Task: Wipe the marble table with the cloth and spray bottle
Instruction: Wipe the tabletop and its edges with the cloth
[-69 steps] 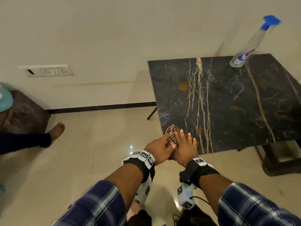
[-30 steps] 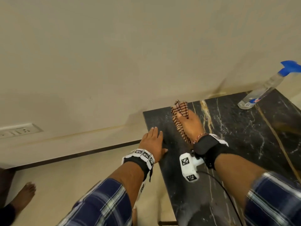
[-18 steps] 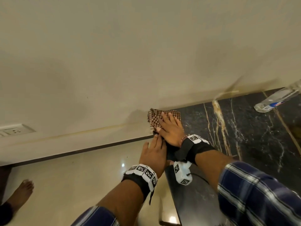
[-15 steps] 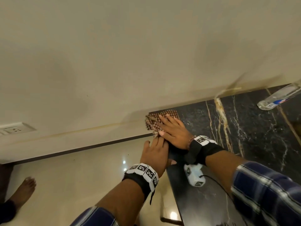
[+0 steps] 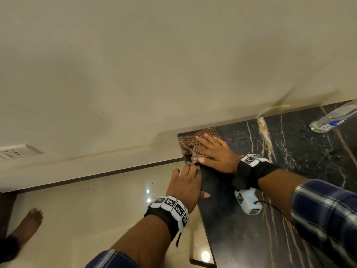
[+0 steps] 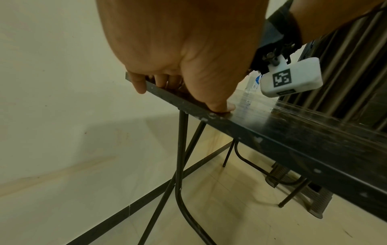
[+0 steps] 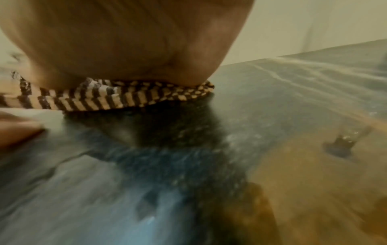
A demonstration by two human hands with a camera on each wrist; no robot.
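The black marble table (image 5: 299,161) with gold veins fills the right of the head view. A brown checked cloth (image 5: 190,144) lies on its far left corner. My right hand (image 5: 214,153) presses flat on the cloth with straight fingers; in the right wrist view the palm (image 7: 125,41) bears down on the bunched cloth (image 7: 125,97). My left hand (image 5: 184,180) rests on the table's left edge just behind the cloth, thumb on the top (image 6: 220,106) and one finger over the rim. The clear spray bottle (image 5: 332,120) stands at the far right, by the wall.
The wall runs close behind the table, with a socket plate (image 5: 17,152) at the left. Another person's bare foot (image 5: 29,223) is on the tiled floor at the far left. Thin black metal legs (image 6: 181,157) hold the table; a dark stool (image 6: 293,182) stands under it.
My right hand has slid the cloth from the near left corner along the left side to the far left corner. My left hand has stayed on the left edge.
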